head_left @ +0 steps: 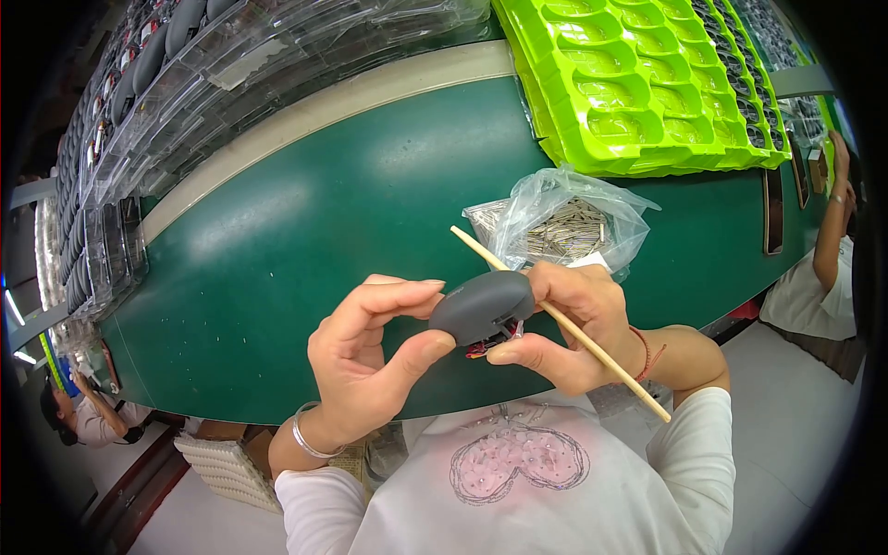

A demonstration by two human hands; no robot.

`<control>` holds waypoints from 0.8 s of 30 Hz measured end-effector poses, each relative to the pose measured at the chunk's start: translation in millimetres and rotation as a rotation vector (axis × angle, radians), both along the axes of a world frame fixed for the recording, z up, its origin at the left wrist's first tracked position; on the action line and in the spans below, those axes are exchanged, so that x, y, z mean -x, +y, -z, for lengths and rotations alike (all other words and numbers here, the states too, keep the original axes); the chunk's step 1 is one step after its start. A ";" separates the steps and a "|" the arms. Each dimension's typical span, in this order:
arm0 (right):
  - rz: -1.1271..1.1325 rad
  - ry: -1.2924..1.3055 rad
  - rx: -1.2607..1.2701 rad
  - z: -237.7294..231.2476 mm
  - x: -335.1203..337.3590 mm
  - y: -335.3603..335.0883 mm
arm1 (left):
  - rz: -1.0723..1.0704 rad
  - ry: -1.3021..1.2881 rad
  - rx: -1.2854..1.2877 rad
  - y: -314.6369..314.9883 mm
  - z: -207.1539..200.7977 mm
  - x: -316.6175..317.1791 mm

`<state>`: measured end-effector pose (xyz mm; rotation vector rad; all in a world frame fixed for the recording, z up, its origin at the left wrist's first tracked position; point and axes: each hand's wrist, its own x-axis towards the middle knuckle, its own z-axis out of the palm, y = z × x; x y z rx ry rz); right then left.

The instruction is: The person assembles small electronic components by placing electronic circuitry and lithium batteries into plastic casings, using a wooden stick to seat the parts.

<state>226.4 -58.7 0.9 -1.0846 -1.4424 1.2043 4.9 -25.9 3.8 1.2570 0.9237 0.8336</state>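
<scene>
A dark grey oval plastic casing [481, 307] is held up over the near edge of the green table, with red and dark wires [477, 350] showing at its underside. My left hand [370, 356] has thumb and fingertips closed at the casing's left end. My right hand [583, 319] pinches the right end between thumb and fingers. A thin wooden stick [615, 365] also sits in my right hand, slanting from upper left to lower right. Just beyond that hand lies a clear plastic bag [632, 225] of small metal pins [566, 233]. My fingers hide part of the casing.
A bright green moulded tray [629, 159] stands at the far right, with dark parts in its right rows. Stacked clear trays [231, 102] of grey casings line the far left. Dark flat objects [773, 213] lie at the right. Other people [819, 268] sit at both sides.
</scene>
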 end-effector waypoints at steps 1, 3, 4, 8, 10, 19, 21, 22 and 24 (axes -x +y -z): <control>0.001 -0.010 -0.014 -0.7 0.3 1.0 | -0.005 -0.002 -0.102 1.1 2.3 1.0; 0.003 -0.021 -0.029 0.1 0.3 1.2 | -0.008 -0.004 -0.205 2.9 1.9 2.8; 0.005 -0.005 -0.021 2.4 -0.1 0.3 | -0.016 0.059 -0.341 3.5 -1.2 3.7; 0.026 0.033 0.023 2.8 -0.5 -0.7 | -0.048 0.243 -0.606 0.8 -8.3 4.0; 0.027 0.044 0.036 1.7 -1.2 -0.5 | -0.022 0.287 -0.640 8.0 -8.9 2.4; -0.032 0.010 -0.112 3.1 -0.8 0.5 | 0.015 0.085 -0.262 7.4 -4.4 4.7; -0.028 -0.020 -0.104 3.5 -0.8 1.4 | 0.080 -0.023 -0.141 5.7 -10.2 1.8; -0.021 -0.011 -0.118 3.1 0.9 2.3 | 0.077 -0.021 -0.145 4.2 -10.4 2.7; -0.010 -0.003 -0.133 2.6 1.3 2.2 | 0.069 0.010 -0.256 2.0 -5.7 4.0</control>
